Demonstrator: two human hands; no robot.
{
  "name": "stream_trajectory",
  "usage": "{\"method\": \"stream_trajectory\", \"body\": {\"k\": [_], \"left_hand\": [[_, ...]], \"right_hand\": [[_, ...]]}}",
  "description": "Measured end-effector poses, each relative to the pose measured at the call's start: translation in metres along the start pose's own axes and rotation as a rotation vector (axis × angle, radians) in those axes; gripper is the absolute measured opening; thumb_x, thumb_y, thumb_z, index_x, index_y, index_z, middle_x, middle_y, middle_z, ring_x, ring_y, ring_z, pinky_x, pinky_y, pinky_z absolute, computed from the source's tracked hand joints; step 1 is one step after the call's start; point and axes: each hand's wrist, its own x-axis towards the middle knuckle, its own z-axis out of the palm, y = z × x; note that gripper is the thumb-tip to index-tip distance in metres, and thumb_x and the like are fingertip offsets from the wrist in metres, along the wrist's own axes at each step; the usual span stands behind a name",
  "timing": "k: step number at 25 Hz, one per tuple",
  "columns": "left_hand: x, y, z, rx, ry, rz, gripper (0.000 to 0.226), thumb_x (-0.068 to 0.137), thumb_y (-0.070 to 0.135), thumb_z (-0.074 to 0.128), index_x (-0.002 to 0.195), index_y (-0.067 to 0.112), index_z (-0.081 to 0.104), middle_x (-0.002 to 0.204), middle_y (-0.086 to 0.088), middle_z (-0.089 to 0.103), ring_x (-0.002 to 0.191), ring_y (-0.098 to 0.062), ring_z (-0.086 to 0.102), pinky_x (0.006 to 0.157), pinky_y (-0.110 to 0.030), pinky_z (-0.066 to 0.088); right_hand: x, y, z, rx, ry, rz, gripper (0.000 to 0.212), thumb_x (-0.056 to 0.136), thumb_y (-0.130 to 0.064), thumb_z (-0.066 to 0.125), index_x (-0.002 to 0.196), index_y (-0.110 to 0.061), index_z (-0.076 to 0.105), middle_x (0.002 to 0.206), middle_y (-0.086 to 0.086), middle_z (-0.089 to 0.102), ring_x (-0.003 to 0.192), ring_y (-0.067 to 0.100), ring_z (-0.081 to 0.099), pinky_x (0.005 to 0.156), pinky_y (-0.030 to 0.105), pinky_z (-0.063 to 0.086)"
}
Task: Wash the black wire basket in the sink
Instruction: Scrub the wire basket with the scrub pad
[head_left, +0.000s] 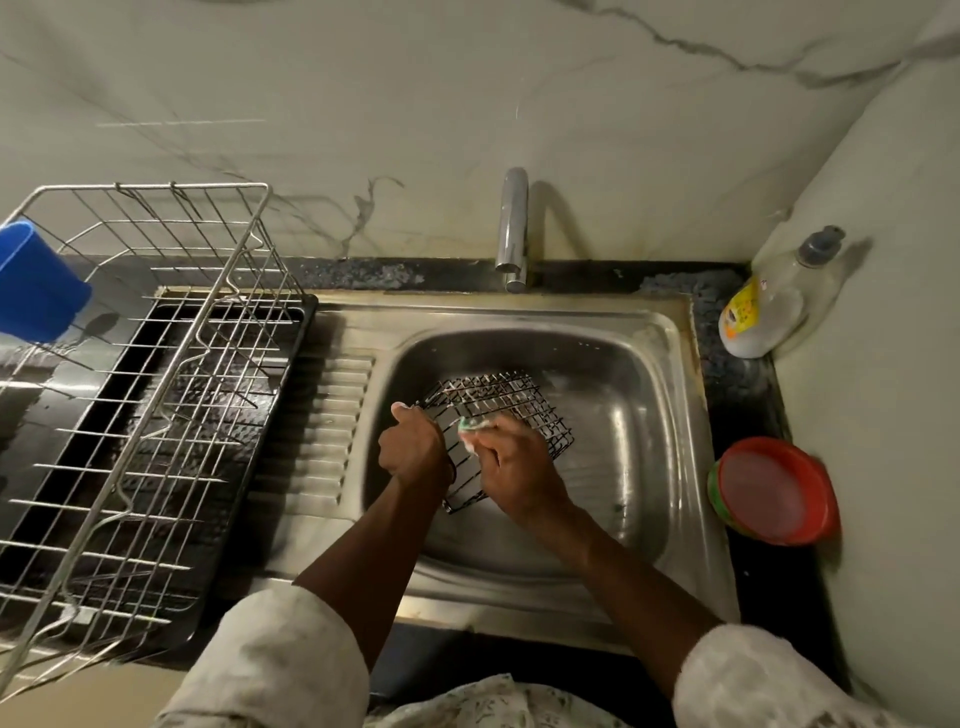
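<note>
The black wire basket (511, 410) is held tilted inside the steel sink (639, 374). My left hand (413, 449) grips the basket's left edge. My right hand (511, 467) holds a soapy green sponge (474, 426) and presses it against the basket's wires near the left side. The lower part of the basket is hidden behind both hands. No water is running from the chrome tap (512, 228) above the sink.
A metal dish rack (135, 395) on a black tray stands on the drainboard at left, with a blue cup (36, 283) on its far corner. A soap dispenser bottle (774, 301) and a red-lidded container (774, 491) sit right of the sink. Marble walls stand behind and to the right.
</note>
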Motion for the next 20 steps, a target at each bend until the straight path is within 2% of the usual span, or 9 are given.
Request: {"method": "stream_trajectory", "body": {"k": [2, 5, 7, 10, 12, 14, 16, 18, 20], "left_hand": [[-0.002, 0.006, 0.001, -0.009, 0.059, -0.064, 0.063, 0.107, 0.047, 0.035, 0.149, 0.000, 0.039, 0.145, -0.024, 0.051, 0.130, -0.039, 0.054, 0.102, -0.043, 0.047], [-0.022, 0.020, -0.001, -0.130, 0.042, -0.044, 0.072, 0.104, 0.055, 0.041, 0.141, -0.006, 0.048, 0.141, -0.025, 0.055, 0.128, -0.040, 0.055, 0.103, -0.044, 0.046], [-0.026, 0.030, 0.000, -0.121, 0.025, 0.093, 0.065, 0.103, 0.054, 0.043, 0.131, -0.003, 0.059, 0.129, -0.024, 0.063, 0.117, -0.039, 0.062, 0.101, -0.046, 0.050], [-0.037, 0.049, 0.009, -0.079, -0.023, 0.321, 0.054, 0.104, 0.048, 0.044, 0.103, 0.000, 0.069, 0.100, -0.013, 0.072, 0.091, -0.027, 0.069, 0.084, -0.042, 0.057], [-0.052, 0.059, 0.017, -0.021, -0.030, 0.452, 0.046, 0.104, 0.041, 0.050, 0.089, 0.001, 0.069, 0.086, -0.008, 0.070, 0.080, -0.021, 0.068, 0.078, -0.040, 0.058], [-0.062, 0.062, 0.028, 0.072, -0.037, 0.552, 0.045, 0.103, 0.039, 0.052, 0.082, 0.003, 0.069, 0.082, -0.011, 0.071, 0.076, -0.022, 0.068, 0.078, -0.041, 0.059], [-0.068, 0.057, 0.042, 0.129, -0.087, 0.568, 0.041, 0.103, 0.036, 0.053, 0.083, 0.004, 0.068, 0.087, -0.014, 0.072, 0.077, -0.021, 0.066, 0.079, -0.038, 0.057], [-0.071, 0.052, 0.055, 0.218, -0.164, 0.576, 0.036, 0.105, 0.033, 0.051, 0.093, 0.004, 0.069, 0.096, -0.014, 0.072, 0.087, -0.024, 0.068, 0.084, -0.038, 0.056], [-0.079, 0.053, 0.071, 0.347, -0.254, 0.634, 0.029, 0.105, 0.024, 0.050, 0.102, 0.004, 0.071, 0.103, -0.013, 0.072, 0.097, -0.029, 0.068, 0.088, -0.036, 0.053]], "right_hand": [[-0.019, -0.001, -0.013, 0.039, 0.045, 0.038, 0.016, 0.091, -0.005, 0.066, 0.096, -0.011, 0.080, 0.090, 0.003, 0.071, 0.081, 0.016, 0.067, 0.070, 0.032, 0.055], [-0.028, 0.004, -0.035, 0.042, 0.122, 0.052, 0.020, 0.087, -0.002, 0.068, 0.098, -0.013, 0.080, 0.090, 0.000, 0.074, 0.080, 0.009, 0.068, 0.074, 0.021, 0.054], [-0.029, 0.009, -0.046, 0.023, 0.179, 0.084, 0.019, 0.085, -0.003, 0.070, 0.097, -0.013, 0.080, 0.086, -0.002, 0.072, 0.075, 0.003, 0.063, 0.072, 0.013, 0.049], [-0.024, 0.013, -0.054, 0.024, 0.265, 0.183, 0.014, 0.088, -0.005, 0.071, 0.095, -0.013, 0.080, 0.084, -0.003, 0.073, 0.069, -0.001, 0.060, 0.070, 0.003, 0.041], [-0.024, 0.014, -0.053, 0.027, 0.293, 0.195, 0.010, 0.090, -0.009, 0.071, 0.094, -0.012, 0.080, 0.085, -0.001, 0.075, 0.069, 0.001, 0.063, 0.071, 0.002, 0.042], [-0.030, 0.016, -0.052, 0.039, 0.333, 0.199, 0.013, 0.092, -0.017, 0.068, 0.094, -0.011, 0.080, 0.086, -0.001, 0.076, 0.073, 0.003, 0.066, 0.072, 0.005, 0.045], [-0.036, 0.018, -0.057, 0.064, 0.385, 0.213, 0.027, 0.094, -0.030, 0.060, 0.094, -0.011, 0.080, 0.087, -0.001, 0.076, 0.077, 0.002, 0.067, 0.074, 0.006, 0.046], [-0.038, 0.019, -0.062, 0.046, 0.409, 0.236, 0.035, 0.094, -0.036, 0.054, 0.093, -0.012, 0.080, 0.083, -0.002, 0.076, 0.076, 0.001, 0.067, 0.072, 0.005, 0.043], [-0.039, 0.025, -0.066, 0.024, 0.404, 0.273, 0.032, 0.096, -0.032, 0.054, 0.089, -0.013, 0.078, 0.074, -0.004, 0.073, 0.067, 0.003, 0.065, 0.064, 0.014, 0.047]]}}
